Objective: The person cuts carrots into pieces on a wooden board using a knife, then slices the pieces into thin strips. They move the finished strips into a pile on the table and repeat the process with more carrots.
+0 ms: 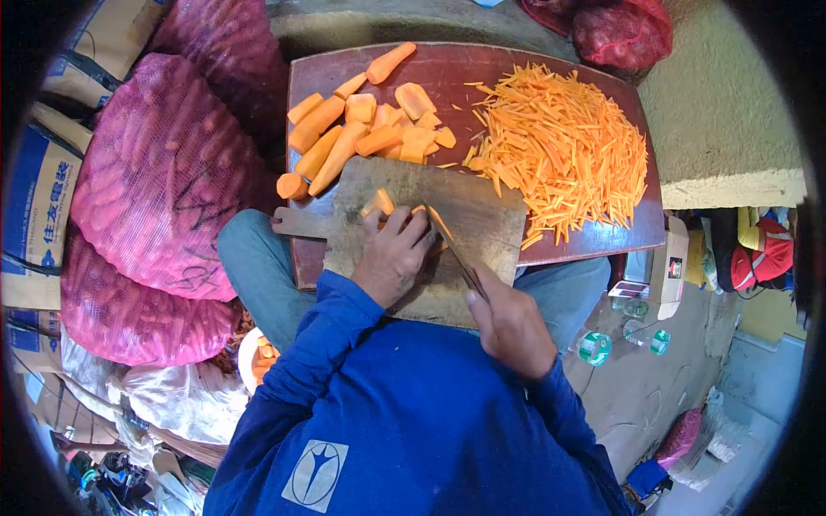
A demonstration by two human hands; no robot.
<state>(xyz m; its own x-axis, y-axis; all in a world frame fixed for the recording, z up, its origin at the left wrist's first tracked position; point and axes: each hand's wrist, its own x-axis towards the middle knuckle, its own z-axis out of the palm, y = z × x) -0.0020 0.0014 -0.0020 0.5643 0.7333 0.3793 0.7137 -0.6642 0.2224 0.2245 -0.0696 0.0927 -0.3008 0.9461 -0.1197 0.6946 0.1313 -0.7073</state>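
Observation:
My left hand (394, 258) presses down on a piece of carrot on the wooden cutting board (486, 215), its fingers curled over it. In my right hand (514, 322) is a knife (456, 245), its blade resting against the carrot beside my left fingertips. Another carrot chunk (379, 203) lies just beyond those fingers. The board overlaps the front of a dark red tabletop (465, 77). Peeled whole carrots and cut chunks (340, 155) sit at the back left, and a large heap of carrot sticks (564, 150) covers the right side.
Pink mesh sacks (163, 181) are stacked at the left beside cardboard boxes (30, 215). A white bucket (249, 357) with carrot pieces stands by my left leg. Plastic bottles (594, 347) lie on the floor at the right, and a red mesh bag (619, 34) rests behind the table.

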